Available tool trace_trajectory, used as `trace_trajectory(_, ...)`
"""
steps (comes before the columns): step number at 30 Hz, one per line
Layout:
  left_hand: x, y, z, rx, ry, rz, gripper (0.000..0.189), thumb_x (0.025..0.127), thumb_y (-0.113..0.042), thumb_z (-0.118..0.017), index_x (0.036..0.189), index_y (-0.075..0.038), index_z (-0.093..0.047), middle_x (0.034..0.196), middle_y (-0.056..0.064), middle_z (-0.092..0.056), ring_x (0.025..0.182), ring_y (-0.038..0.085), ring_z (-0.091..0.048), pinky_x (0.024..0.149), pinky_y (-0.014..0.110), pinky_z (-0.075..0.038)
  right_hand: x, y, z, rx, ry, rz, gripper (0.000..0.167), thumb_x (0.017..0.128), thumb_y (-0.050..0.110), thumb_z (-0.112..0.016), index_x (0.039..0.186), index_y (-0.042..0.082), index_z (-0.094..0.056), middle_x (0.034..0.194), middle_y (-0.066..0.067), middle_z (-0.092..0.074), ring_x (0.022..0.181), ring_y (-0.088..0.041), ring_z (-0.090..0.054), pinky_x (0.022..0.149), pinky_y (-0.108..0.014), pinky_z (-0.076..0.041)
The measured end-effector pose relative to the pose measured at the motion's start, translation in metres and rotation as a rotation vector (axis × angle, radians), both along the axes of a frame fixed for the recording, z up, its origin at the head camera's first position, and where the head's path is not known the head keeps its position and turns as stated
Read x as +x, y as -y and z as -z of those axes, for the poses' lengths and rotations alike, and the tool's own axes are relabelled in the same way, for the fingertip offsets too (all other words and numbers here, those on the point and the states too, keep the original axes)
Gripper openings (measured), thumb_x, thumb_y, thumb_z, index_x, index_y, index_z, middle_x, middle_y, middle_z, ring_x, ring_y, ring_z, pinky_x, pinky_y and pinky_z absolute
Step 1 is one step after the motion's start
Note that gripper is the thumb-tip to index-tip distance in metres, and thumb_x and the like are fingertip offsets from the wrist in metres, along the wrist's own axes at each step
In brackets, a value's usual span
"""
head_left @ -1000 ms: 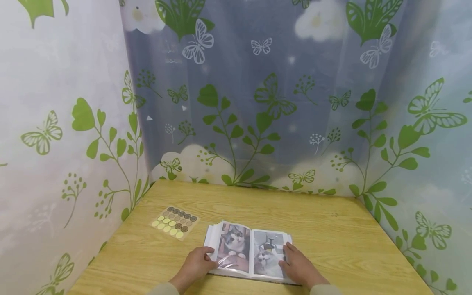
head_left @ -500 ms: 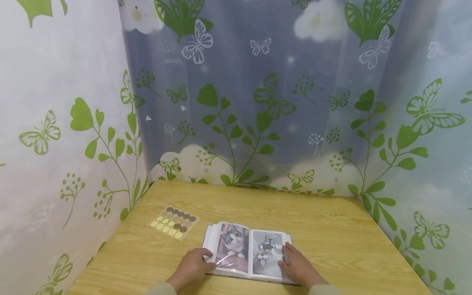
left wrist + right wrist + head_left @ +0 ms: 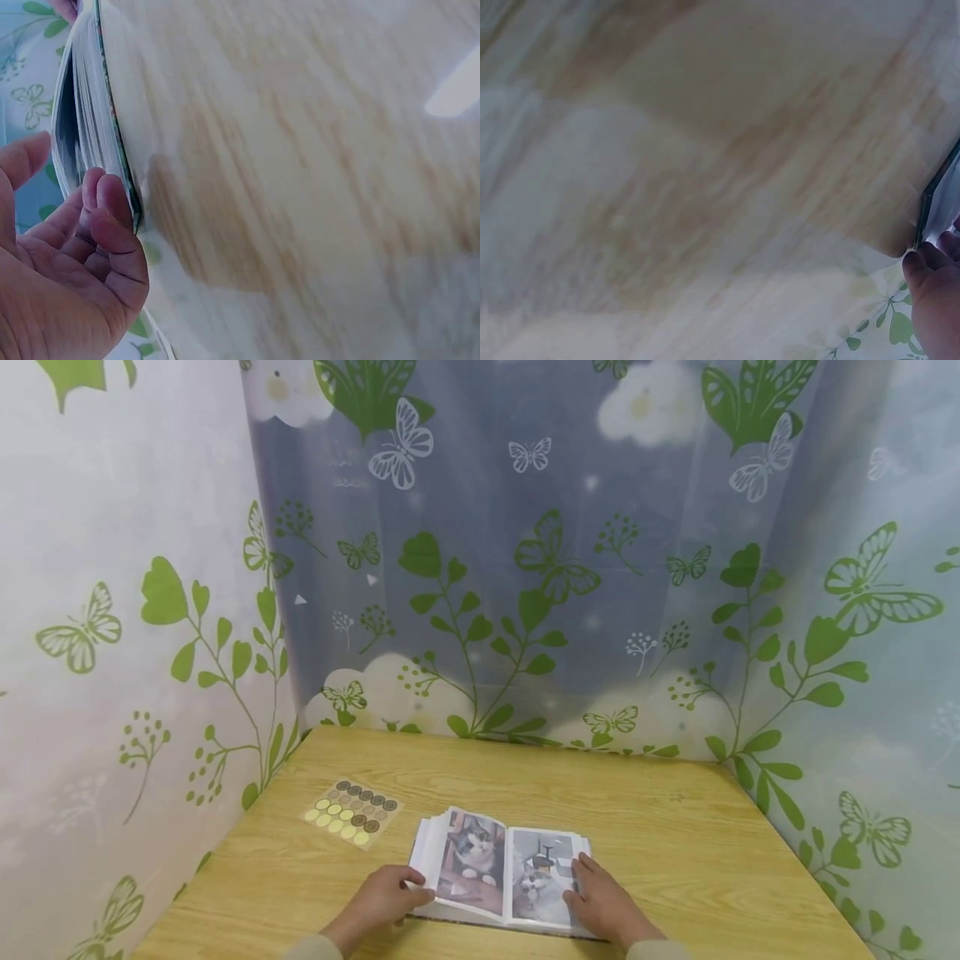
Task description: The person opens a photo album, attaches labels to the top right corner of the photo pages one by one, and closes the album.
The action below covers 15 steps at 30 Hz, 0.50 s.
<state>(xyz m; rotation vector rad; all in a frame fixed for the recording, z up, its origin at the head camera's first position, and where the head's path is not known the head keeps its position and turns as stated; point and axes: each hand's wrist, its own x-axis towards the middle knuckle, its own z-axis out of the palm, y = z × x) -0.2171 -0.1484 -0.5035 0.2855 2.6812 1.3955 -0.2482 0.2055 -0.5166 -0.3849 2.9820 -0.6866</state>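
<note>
A photo album (image 3: 506, 885) lies open on the table, with a cat photo on each facing page. My left hand (image 3: 390, 892) is at its left edge. In the left wrist view, the fingers of this left hand (image 3: 71, 277) curl against the page edges, and the thumb is close to the outer face of a bowed leaf. My right hand (image 3: 606, 897) holds the right edge, its thumb over the right page. Only part of that right hand (image 3: 937, 292) shows in the right wrist view, with fingertips at the cover's edge.
A sheet of round stickers (image 3: 352, 810) in yellow, tan and dark brown lies left of the album. Wood-grain table (image 3: 675, 827) surrounds it. Patterned cloth (image 3: 480, 568) with leaves and butterflies hangs along the back and both sides.
My left hand has slid slightly left and toward me. The left leaf bows up a little more, and the glare on its sleeve has gone. My right hand stays in place.
</note>
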Motion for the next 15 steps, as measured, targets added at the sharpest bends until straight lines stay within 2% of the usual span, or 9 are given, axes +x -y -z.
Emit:
trace_trajectory(10, -0.0029, 0.0015, -0.0065, -0.015, 0.065, -0.022, 0.042, 0.090, -0.032, -0.071, 0.113, 0.003, -0.067, 0.076, 0.005, -0.059, 0.064, 0.018, -0.057, 0.056, 0.032, -0.049, 0.0003, 0.0006, 0.0003, 0.011, 0.002, 0.020, 0.056, 0.095, 0.020, -0.059, 0.136, -0.016, -0.046, 0.146, -0.034, -0.040, 0.136, -0.049, -0.036, 0.112, -0.058, -0.028)
trace_trajectory(15, -0.0059, 0.0042, -0.0079, -0.014, 0.042, -0.018, 0.040, 0.092, -0.032, -0.070, 0.112, 0.003, -0.067, 0.074, 0.004, -0.060, 0.063, 0.017, -0.057, 0.056, 0.032, -0.049, 0.0011, -0.0006, -0.0003, -0.005, -0.034, 0.003, 0.056, 0.094, 0.018, -0.060, 0.135, -0.018, -0.046, 0.144, -0.035, -0.040, 0.135, -0.049, -0.037, 0.112, -0.057, -0.029)
